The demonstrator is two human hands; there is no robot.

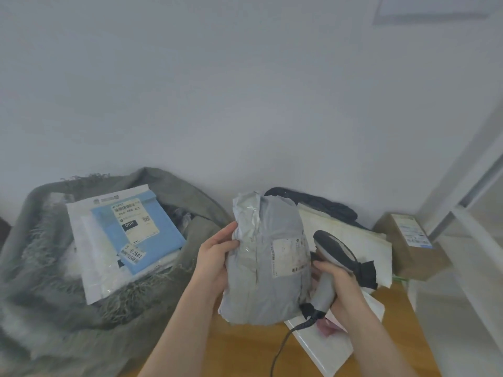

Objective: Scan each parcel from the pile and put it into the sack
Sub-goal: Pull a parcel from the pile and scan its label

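The parcel (265, 257) is a soft grey bag, crinkly, with a white label on its right side. My left hand (215, 261) grips its left edge and holds it up above the wooden table (245, 349). My right hand (339, 288) is wrapped round the scanner (333, 257), just beside the label. The label's words are too blurry to read. The parcel hides part of my right fingers. The green sack (40, 268) sits off the table's left edge, with a blue parcel (137, 229) inside.
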